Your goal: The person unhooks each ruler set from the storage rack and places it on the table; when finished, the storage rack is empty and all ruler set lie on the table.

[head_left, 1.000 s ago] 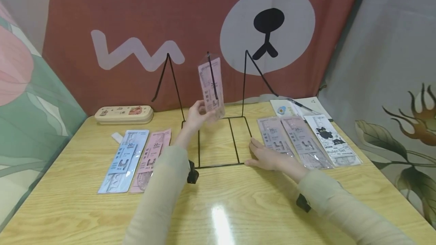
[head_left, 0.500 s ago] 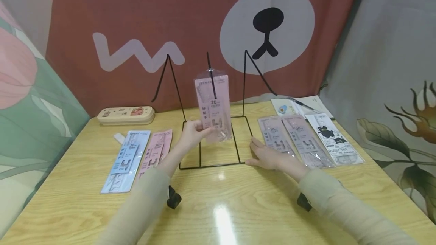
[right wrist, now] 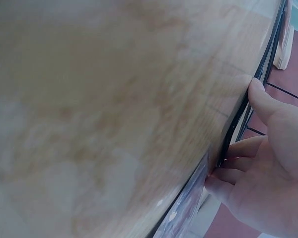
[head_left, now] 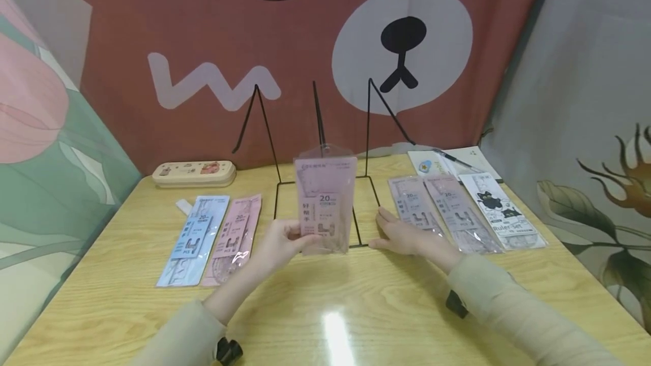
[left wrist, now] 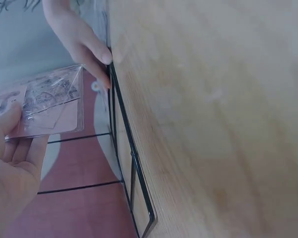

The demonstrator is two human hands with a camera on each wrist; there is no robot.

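My left hand (head_left: 285,244) pinches a pink ruler-set packet (head_left: 325,202) by its lower left edge, thumb in front. The packet stands upright in the air, its clear hanging flap on top, in front of the black wire display rack (head_left: 277,199). In the left wrist view the packet's clear lower end (left wrist: 54,101) extends beyond the thumb. My right hand (head_left: 402,235) rests at the right front corner of the rack's base, fingers fairly straight on the side rod and thumb at the front rod. The right wrist view shows the thumb touching the base rod (right wrist: 260,69).
A blue packet (head_left: 195,239) and a pink packet (head_left: 234,236) lie at left, below a cream pencil case (head_left: 194,174). Two pinkish packets (head_left: 460,213) and a white cat-print ruler set (head_left: 500,208) lie at right, near a pen (head_left: 455,161). Three arms of the rack rise at the back.
My left hand has drawn the pink packet off the rack's middle arm, bringing it down and toward me. The packet now faces me squarely. My right hand stays at the rack's corner.
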